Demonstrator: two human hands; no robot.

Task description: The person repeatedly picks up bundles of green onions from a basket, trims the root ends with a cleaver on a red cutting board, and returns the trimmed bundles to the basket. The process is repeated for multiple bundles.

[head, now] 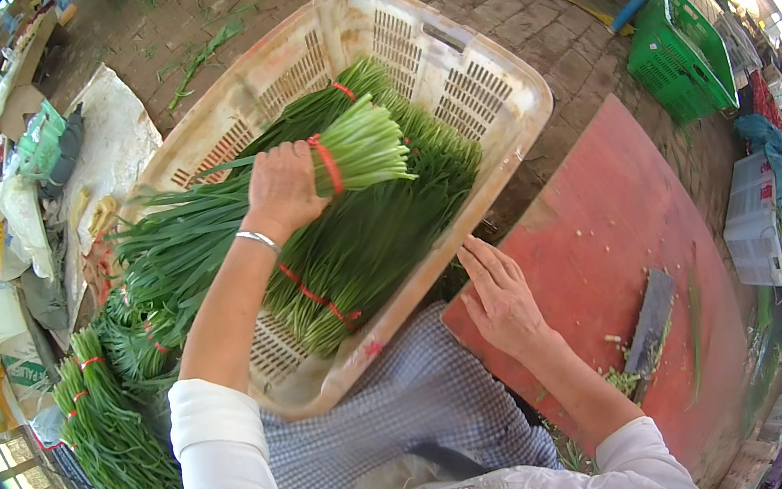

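Note:
My left hand [285,186] grips a bundle of garlic chives [365,148] near its red band, the pale cut ends to the right. It holds the bundle over a dirty white plastic crate [350,30] with slotted walls. More banded chive bundles [311,294] lie inside the crate. My right hand [504,300] holds nothing visible; its fingers are extended, the tips at the crate's near right rim and the palm over the corner of a red board [628,209]. Whether the fingertips touch the rim I cannot tell. A cleaver [651,319] lies on the board among green scraps.
Several banded bundles of greens [110,423] are piled left of the crate. A green plastic crate [682,60] and a white crate [751,221] stand to the right. Plastic bags [16,224] and a pale sheet [108,127] lie at the left. Leaf scraps [207,55] litter the brick floor.

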